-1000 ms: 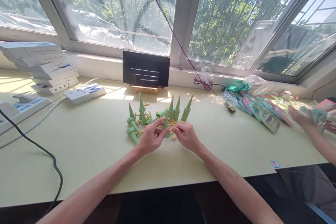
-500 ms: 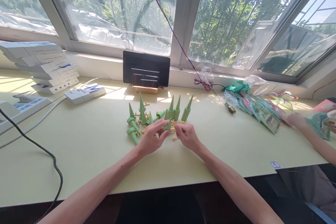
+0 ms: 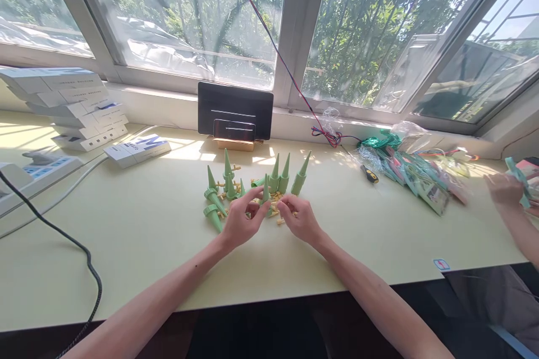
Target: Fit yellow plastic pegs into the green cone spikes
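Note:
Between its thumb and fingers, my left hand [image 3: 246, 214] holds a green watering spike [image 3: 265, 190] with its point upward. My right hand [image 3: 300, 215] is beside it, fingers pinched towards the spike's lower part; what they hold, if anything, is hidden. Small yellow valve pieces [image 3: 281, 222] lie under and between the hands. Several more green spikes are on the table: an upright group [image 3: 284, 175] beyond my right hand, and others, some tipped over [image 3: 213, 215], to the left of my left hand.
A tablet [image 3: 234, 106] and a phone stand at the window. White boxes [image 3: 80, 106] are stacked left, near a power strip [image 3: 53, 171] and cables. A yellow-black cutter [image 3: 369, 174] and plastic packets [image 3: 425, 182] lie right, where another person's hand [image 3: 505, 189] handles a greenish packet.
My left hand has shifted slightly left, bringing the held spike more upright and higher. My right hand stays almost in place. The other person's hand has moved right, away from the packets.

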The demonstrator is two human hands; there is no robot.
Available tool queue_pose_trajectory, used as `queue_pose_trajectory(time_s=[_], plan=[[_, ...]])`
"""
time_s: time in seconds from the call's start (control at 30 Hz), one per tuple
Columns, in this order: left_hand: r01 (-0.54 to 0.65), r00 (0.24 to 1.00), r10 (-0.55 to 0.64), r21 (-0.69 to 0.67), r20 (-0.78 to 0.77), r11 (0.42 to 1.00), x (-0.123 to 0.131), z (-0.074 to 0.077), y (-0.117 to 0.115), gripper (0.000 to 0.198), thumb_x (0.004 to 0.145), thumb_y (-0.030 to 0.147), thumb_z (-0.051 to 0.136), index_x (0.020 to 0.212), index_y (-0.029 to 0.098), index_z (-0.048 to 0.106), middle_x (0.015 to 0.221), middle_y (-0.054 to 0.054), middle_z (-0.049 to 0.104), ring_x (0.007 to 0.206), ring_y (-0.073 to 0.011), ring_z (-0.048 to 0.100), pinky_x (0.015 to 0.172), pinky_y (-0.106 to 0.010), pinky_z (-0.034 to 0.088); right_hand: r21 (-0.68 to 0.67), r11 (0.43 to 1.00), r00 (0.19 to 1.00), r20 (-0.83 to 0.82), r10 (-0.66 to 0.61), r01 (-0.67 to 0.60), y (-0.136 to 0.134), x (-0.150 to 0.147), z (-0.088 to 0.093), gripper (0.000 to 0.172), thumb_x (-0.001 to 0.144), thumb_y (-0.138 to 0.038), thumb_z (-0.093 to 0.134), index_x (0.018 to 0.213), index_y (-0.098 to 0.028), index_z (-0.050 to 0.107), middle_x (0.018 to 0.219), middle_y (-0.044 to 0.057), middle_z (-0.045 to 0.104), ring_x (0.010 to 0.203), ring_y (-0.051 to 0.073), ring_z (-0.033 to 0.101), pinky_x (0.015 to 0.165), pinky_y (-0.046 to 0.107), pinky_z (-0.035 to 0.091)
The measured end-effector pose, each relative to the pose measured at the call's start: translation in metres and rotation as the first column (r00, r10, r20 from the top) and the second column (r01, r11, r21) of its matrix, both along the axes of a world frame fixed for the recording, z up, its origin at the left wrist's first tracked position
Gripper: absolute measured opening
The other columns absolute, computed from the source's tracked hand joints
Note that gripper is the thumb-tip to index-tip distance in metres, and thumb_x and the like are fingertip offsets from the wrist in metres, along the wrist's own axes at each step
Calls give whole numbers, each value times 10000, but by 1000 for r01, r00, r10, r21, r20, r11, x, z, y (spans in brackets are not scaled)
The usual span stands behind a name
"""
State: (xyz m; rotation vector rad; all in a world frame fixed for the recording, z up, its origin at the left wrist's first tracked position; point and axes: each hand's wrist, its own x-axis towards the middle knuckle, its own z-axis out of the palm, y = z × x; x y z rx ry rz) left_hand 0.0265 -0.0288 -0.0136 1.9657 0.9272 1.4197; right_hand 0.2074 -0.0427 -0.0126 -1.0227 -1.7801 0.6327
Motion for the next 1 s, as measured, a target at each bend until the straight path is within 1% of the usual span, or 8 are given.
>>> queue_pose_trajectory(time_s=[0.1,0.2,0.3,0.5,0.63,0.73,0.83,1.0], plan=[[-20,999,21,-39,33,999,0,2,-1,302,893,318,612,1142,150,583,883,-50,634,473,-76,583,406,-183,450,-15,1000,998,-53,23,-24,-2,-1,2,257,950,-421,513,858,-183,543,679,-11,528,526,96,463,485,231,368],[-14,999,16,-63,33,998,0,3,-1,305,894,326,614,1141,149,589,867,-48,637,460,-70,570,400,-179,449,-12,1000,997,-75,25,-26,-3,-1,3,237,945,-419,521,907,-187,554,721,-1,558,543,103,506,491,234,399],[-3,1000,4,-46,22,999,0,2,-1,296,900,314,606,1143,146,594,867,-46,632,439,-54,539,394,-178,442,-7,1000,997,-70,25,-25,-3,-1,3,249,947,-423,513,874,-189,560,698,-3,554,532,103,495,479,233,403],[-5,1000,6,51,-12,999,-1,-5,2,267,901,290,606,1132,156,604,890,-42,615,442,-38,498,408,-187,430,-6,999,996,-77,34,-35,-2,0,2,251,944,-387,515,787,-192,529,659,-18,506,519,94,447,469,226,369],[9,1000,-7,72,-23,997,-2,-7,4,262,902,273,609,1132,149,611,945,-73,640,470,-43,507,427,-192,440,3,1000,998,-59,22,-22,-1,0,2,276,944,-401,506,765,-192,524,642,-22,484,519,94,412,468,223,352],[19,1000,-17,83,-25,996,-2,-7,5,273,905,278,609,1152,160,621,985,-92,659,497,-54,526,457,-200,473,21,1000,999,-32,10,-10,-1,1,1,291,947,-411,493,756,-193,526,641,-17,478,536,101,408,487,229,352],[28,999,-26,91,-22,995,-2,-7,5,288,908,286,610,1172,174,628,964,-84,653,524,-62,539,491,-204,504,42,999,1000,-1,-3,3,0,2,0,290,950,-396,485,744,-195,523,633,-15,480,547,108,403,505,236,347],[30,999,-28,102,-20,994,-1,-5,4,265,907,289,612,1145,173,632,942,-68,638,509,-44,494,494,-195,501,82,996,1000,21,-16,14,1,2,-2,279,955,-340,467,723,-194,520,635,-10,484,556,111,388,521,242,333]])
